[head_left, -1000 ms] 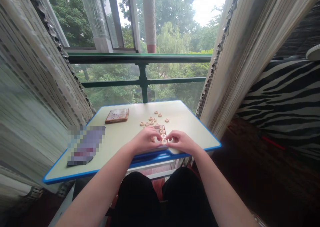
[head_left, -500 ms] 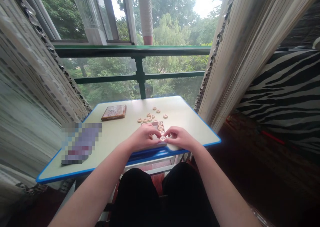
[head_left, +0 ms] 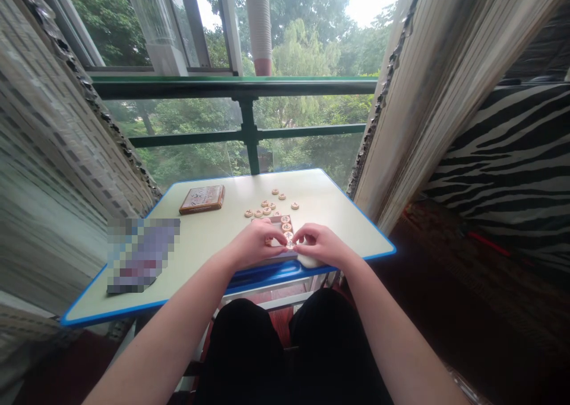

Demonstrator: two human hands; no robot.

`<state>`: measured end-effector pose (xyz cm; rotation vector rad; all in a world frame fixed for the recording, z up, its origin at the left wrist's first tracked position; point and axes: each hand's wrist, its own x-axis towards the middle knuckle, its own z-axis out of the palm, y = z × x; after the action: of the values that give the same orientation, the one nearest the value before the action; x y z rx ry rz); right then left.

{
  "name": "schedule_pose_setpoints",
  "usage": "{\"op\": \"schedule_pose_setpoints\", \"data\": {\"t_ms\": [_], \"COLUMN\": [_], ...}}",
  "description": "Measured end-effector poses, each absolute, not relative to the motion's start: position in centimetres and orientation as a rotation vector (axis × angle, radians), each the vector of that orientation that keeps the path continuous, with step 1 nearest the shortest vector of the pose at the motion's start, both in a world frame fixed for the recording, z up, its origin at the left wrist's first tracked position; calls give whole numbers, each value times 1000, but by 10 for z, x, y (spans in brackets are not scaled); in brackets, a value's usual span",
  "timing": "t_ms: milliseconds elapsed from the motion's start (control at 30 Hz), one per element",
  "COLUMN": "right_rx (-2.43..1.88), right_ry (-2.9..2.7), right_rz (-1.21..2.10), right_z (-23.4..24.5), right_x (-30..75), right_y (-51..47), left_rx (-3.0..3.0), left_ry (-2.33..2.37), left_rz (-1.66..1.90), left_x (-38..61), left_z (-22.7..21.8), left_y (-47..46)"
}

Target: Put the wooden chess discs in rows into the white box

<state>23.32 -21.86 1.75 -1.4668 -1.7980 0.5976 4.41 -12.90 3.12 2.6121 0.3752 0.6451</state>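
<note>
My left hand (head_left: 255, 241) and my right hand (head_left: 318, 243) meet at the near edge of a pale table with a blue rim (head_left: 214, 241). Both have their fingers curled in a pinch over a small wooden tray (head_left: 285, 222) that holds round wooden game discs (head_left: 287, 227) in a row. Their fingertips touch the nearest disc. What each hand grips is too small to make out. Several more discs (head_left: 267, 208) lie loose on the table just beyond the tray.
A brown wooden box lid (head_left: 202, 199) lies at the far left of the table. A blurred-out flat object (head_left: 140, 253) rests near the left edge. A green railing (head_left: 236, 87) and window stand behind, with curtains on both sides and a zebra-striped surface (head_left: 512, 155) at right.
The view has drifted slightly. My hands have stayed together over the tray, with only small finger movements on the nearest disc.
</note>
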Motion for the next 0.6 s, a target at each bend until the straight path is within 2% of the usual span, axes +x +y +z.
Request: {"op": "schedule_pose_setpoints", "data": {"t_ms": [600], "right_rx": [-1380], "right_ry": [-1856], "right_rz": [634], "right_z": [18], "right_x": [235], "right_y": [-217], "left_rx": [2677], "left_ry": [284], "left_rz": [604], "left_x": [48], "left_z": [22], "left_y": [-118]}}
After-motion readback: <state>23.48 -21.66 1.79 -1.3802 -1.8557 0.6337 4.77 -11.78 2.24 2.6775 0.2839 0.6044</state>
